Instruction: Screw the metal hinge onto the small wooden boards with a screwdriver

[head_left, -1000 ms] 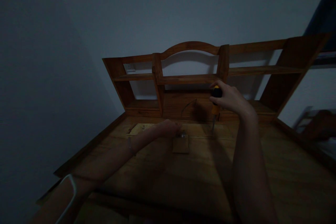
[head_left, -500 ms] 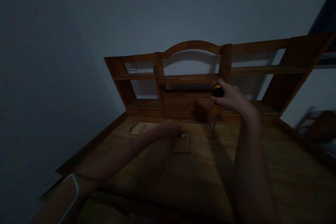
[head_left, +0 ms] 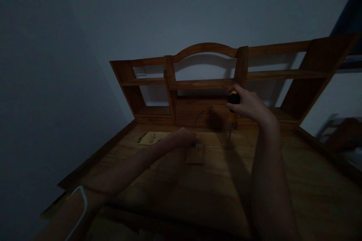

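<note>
My right hand (head_left: 249, 103) is closed around the yellow and black handle of a screwdriver (head_left: 232, 116). The screwdriver stands nearly upright, its metal shaft pointing down to a long pale wooden board (head_left: 212, 139) on the desk. My left hand (head_left: 183, 138) rests at the middle of that board with its fingers curled. What those fingers grip, if anything, is hidden and dim. Just beside it sits a small metal piece (head_left: 197, 145), perhaps a hinge, at the top edge of a small square wooden panel (head_left: 194, 156).
A wooden shelf unit (head_left: 203, 84) with an arched top rail spans the back of the desk (head_left: 209, 192). Behind it is a wall with a socket (head_left: 139, 71). At the board's left end lie small items (head_left: 154, 136) too dark to name. The room is dim.
Both hands keep almost the same place, the screwdriver still upright in the right one. The whole view shifts slightly from frame to frame.
</note>
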The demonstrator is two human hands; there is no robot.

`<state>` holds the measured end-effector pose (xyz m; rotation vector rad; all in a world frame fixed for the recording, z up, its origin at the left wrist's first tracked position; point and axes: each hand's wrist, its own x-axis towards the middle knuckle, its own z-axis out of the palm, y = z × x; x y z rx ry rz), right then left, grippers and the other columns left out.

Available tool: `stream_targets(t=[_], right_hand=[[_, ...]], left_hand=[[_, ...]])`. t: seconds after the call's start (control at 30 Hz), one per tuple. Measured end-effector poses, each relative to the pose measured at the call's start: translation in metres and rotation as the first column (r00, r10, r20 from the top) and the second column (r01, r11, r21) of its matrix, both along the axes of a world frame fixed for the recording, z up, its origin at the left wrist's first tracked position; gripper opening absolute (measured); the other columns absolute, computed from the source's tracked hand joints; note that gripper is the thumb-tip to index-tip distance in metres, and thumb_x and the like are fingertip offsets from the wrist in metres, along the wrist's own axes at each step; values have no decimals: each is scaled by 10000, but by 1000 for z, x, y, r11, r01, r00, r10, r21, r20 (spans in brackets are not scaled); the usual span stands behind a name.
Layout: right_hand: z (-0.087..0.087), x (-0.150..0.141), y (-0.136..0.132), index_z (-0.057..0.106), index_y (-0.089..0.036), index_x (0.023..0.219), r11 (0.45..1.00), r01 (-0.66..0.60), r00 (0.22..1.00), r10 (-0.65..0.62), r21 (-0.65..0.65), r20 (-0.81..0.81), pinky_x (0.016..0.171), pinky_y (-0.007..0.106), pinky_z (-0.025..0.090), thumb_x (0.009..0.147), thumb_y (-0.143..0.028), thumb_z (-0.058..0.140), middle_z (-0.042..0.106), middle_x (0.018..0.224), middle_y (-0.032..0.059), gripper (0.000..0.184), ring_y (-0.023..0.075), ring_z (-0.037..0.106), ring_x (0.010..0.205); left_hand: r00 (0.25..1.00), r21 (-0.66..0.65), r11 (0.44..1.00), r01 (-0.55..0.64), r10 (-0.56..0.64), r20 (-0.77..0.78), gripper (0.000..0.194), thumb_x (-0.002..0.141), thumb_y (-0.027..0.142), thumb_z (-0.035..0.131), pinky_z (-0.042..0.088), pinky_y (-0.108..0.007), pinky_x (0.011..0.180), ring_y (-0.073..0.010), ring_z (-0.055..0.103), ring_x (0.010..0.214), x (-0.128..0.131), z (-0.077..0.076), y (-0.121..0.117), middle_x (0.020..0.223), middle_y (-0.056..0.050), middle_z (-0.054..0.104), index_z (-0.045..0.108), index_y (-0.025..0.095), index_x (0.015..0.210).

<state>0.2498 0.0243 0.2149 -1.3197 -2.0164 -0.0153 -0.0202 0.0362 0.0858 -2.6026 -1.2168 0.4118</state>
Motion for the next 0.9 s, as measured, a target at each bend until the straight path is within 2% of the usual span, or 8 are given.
stream_targets(t=[0.27,0.4,0.57,0.63,0.7,0.77,0.83,0.9], right_hand=[[-1,1,0,584,-236,1127,1000,14,1000,-14,11,7,659,338,461,747,-346,647,679,862,73,400,268,648,792],[-2,1,2,585,-233,1113,999,5,1000,-5,31,7,676,332,458,747,-342,643,688,896,74,385,267,651,811],[-2,0,1,593,-236,1120,999,34,999,-34,26,9,628,317,445,744,-346,641,677,836,65,395,248,632,734],[-2,0,0,594,-239,1126,999,39,999,-39,20,6,619,312,440,743,-345,642,672,828,63,400,246,631,730],[-2,0,-1,596,-240,1125,999,44,999,-44,13,3,616,310,439,741,-348,646,670,828,63,402,248,633,736],[-2,1,-1,597,-237,1119,999,44,999,-44,10,2,624,313,443,738,-351,650,671,835,65,401,251,636,748],[-2,2,-1,596,-234,1119,999,33,999,-33,15,-2,646,320,452,737,-347,651,675,853,68,403,256,642,772],[-1,2,0,592,-231,1122,1000,17,1000,-17,20,-5,666,327,460,738,-340,650,680,872,71,403,260,647,793]], left_hand=[[1000,4,1000,27,-27,-7,232,916,261,526,509,-280,646,-234,714,779,-13,3,-1,935,-115,741,652,164,1085],[999,26,999,47,-47,13,200,921,239,513,509,-286,665,-239,714,791,-14,-5,3,901,-130,739,686,159,983],[976,26,999,-44,37,213,363,981,359,408,500,-303,728,-218,703,778,-27,-3,24,863,-112,739,705,181,874],[928,-36,996,-87,94,362,454,1000,411,331,495,-297,779,-208,694,830,-47,5,37,907,-99,742,710,179,909],[836,-85,986,-142,166,523,489,1004,432,285,484,-285,859,-199,680,930,-78,14,50,1021,-80,737,701,176,1000],[738,-98,955,-281,280,614,496,996,427,276,466,-283,924,-207,657,1027,-118,20,58,1113,-83,719,691,159,1046],[624,-78,850,-521,442,644,485,974,415,293,467,-276,927,-214,651,1038,-159,22,57,1101,-92,720,691,142,1027],[576,-64,788,-612,500,648,478,958,384,297,482,-305,903,-239,658,1003,-194,19,44,1023,-113,732,690,116,1006]])
